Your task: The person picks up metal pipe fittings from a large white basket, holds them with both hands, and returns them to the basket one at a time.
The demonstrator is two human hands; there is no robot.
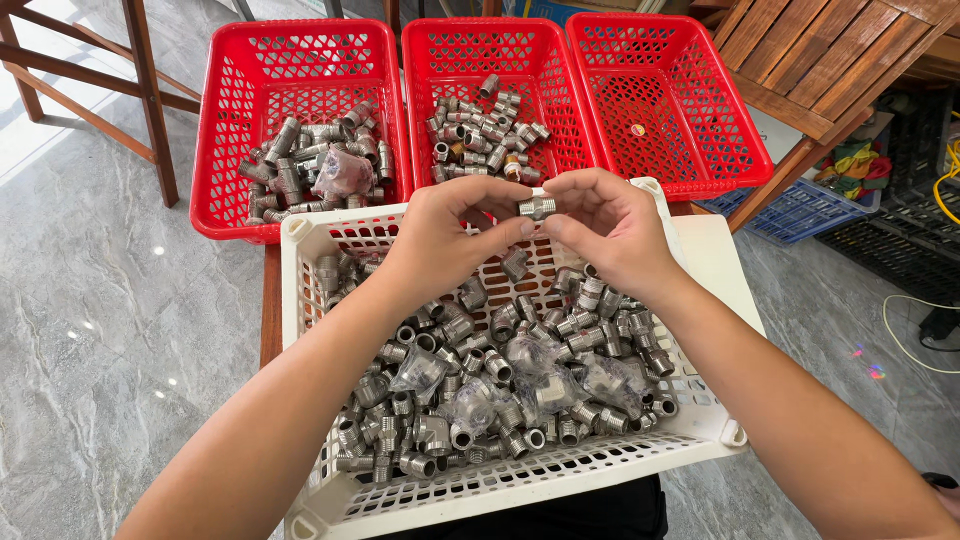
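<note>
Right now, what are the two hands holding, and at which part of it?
A small metal pipe fitting, pinched at its two ends: left hand on one end, right hand on the other.

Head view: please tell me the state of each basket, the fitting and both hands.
White basket: nearly full of metal fittings.
Left red basket: partly filled.
Middle red basket: partly filled.
Right red basket: empty.
Nipple fitting: held between both hands.
Left hand: pinching the fitting.
Right hand: pinching the fitting.

We seem to be in a small workshop or hardware sorting space: red plastic baskets (300, 130) and a white crate (520, 480) hold metal pipe fittings (500, 380), with cables (915, 320) across the marble-patterned floor (100, 330).
</note>
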